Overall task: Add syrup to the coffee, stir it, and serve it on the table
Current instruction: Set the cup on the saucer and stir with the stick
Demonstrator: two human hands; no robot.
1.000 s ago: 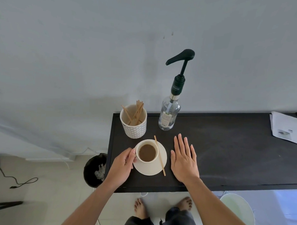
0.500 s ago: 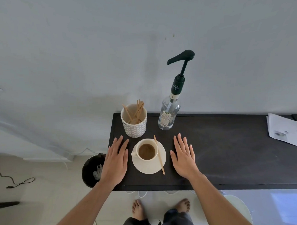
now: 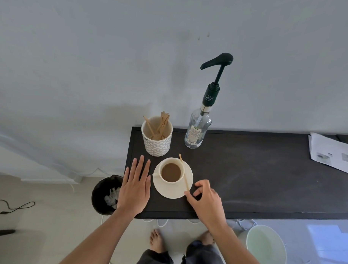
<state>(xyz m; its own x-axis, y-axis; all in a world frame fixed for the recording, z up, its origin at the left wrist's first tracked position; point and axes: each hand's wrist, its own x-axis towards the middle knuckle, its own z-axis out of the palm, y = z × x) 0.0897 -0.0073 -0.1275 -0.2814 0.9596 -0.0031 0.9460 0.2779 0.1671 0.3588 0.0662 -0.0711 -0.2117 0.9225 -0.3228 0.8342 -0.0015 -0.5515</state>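
A white cup of brown coffee (image 3: pixel 170 172) stands on a white saucer (image 3: pixel 173 193) near the left end of the black table (image 3: pixel 256 174). A wooden stirrer (image 3: pixel 184 175) lies across the saucer, leaning on the cup's right side. My right hand (image 3: pixel 206 200) pinches the stirrer's near end at the saucer's front right rim. My left hand (image 3: pixel 135 187) lies flat on the table, fingers apart, just left of the cup's handle. The clear syrup bottle (image 3: pixel 198 130) with a dark pump stands behind the cup, against the wall.
A patterned white pot (image 3: pixel 157 145) holding several wooden stirrers stands behind the cup, left of the bottle. Printed paper (image 3: pixel 332 153) lies at the table's far right. On the floor are a black bin (image 3: pixel 104 194) at the left and a pale green bucket (image 3: pixel 265 249) at the right.
My left hand let go of the cup's handle and came to rest flat on the table. My right hand lifted from flat and closed its fingers on the stirrer's near end.
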